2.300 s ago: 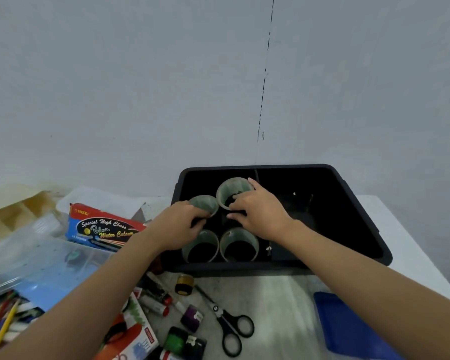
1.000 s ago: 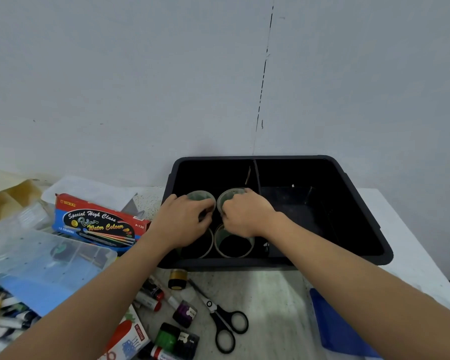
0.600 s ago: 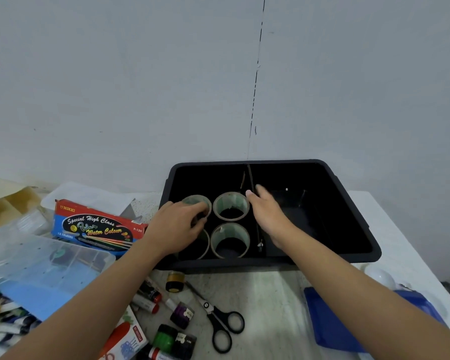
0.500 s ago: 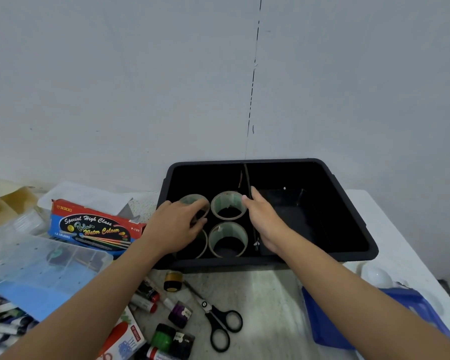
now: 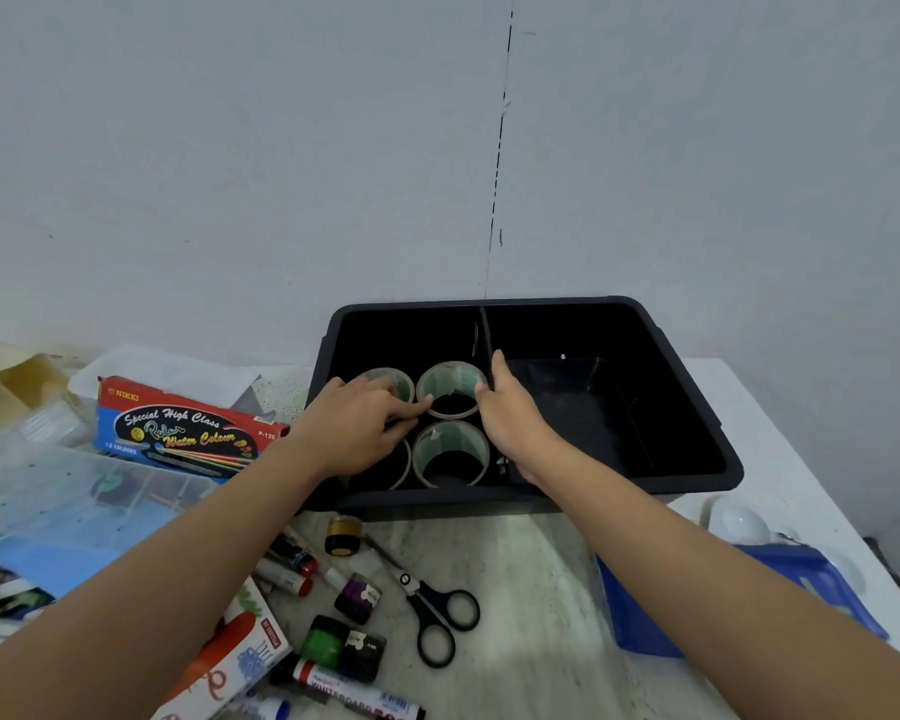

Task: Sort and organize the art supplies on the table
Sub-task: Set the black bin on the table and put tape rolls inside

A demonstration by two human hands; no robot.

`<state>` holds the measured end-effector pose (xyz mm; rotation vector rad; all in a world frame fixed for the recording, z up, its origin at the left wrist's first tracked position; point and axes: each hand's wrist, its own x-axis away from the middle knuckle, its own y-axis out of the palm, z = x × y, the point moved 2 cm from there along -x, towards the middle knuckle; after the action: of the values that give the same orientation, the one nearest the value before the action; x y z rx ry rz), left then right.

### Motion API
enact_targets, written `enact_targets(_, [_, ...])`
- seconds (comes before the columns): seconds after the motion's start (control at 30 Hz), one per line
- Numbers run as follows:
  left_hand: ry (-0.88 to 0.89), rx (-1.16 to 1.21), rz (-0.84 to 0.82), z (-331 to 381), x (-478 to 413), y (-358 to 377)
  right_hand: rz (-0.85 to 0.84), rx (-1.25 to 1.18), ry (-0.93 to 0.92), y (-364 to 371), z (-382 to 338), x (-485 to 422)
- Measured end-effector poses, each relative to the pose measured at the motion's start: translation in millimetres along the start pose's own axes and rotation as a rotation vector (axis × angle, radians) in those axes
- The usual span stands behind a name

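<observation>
**Bin at the wall, rolls in its left half**

Speckled white table (image 5: pixel 531 589), plain grey wall (image 5: pixel 230 148) behind. Black bin (image 5: pixel 567 302) sits against the wall, four tape rolls (image 5: pixel 452 445) upright in its left compartment. Left grip (image 5: pixel 354 433) is curled over the back-left roll. Right grip (image 5: pixel 510 423) is flat, fingers straight against the back-right roll. Scissors (image 5: pixel 422 597) and paint pots (image 5: pixel 341 535) crowd near-left. Bare table centre-front, blue lid (image 5: pixel 640 615) toward the right edge.
</observation>
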<state>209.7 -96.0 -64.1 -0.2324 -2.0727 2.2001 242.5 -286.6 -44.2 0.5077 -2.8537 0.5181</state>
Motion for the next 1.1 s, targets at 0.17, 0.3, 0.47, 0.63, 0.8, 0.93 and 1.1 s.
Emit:
enact_targets(0.17, [0.057, -0.028, -0.018, -3.3, 6.0, -0.2, 0.085, 0.237, -0.037, -0.2, -8.0, 5.7])
enact_targets(0.3, [0.049, 0.327, 0.126, -5.1, 17.8, -13.8, 0.217, 0.474, -0.198, -0.4, -2.9, 20.3])
enact_targets(0.47, [0.003, 0.546, 0.305, -23.7, 68.6, -35.9, 0.366, 0.528, -0.508, 20.3, 1.2, 54.2])
enact_targets(0.63, [-0.056, 0.533, 0.194, -55.0, 134.9, -45.9, 0.326, 0.442, -0.707, 60.8, -7.1, 92.6])
enact_targets(0.8, [-0.081, 0.324, -0.014, -87.5, 202.2, -42.1, -0.024, 0.548, -0.679, 126.6, -8.4, 119.3])
enact_targets(0.93, [-0.073, 0.243, -0.020, -103.1, 244.5, -34.0, -0.082, 0.786, -0.635, 177.4, -2.1, 130.0])
enact_targets(1.1, [-0.015, 0.211, 0.043, -116.5, 270.6, -20.3, -0.023, 0.876, -0.504, 213.8, 4.3, 146.3])
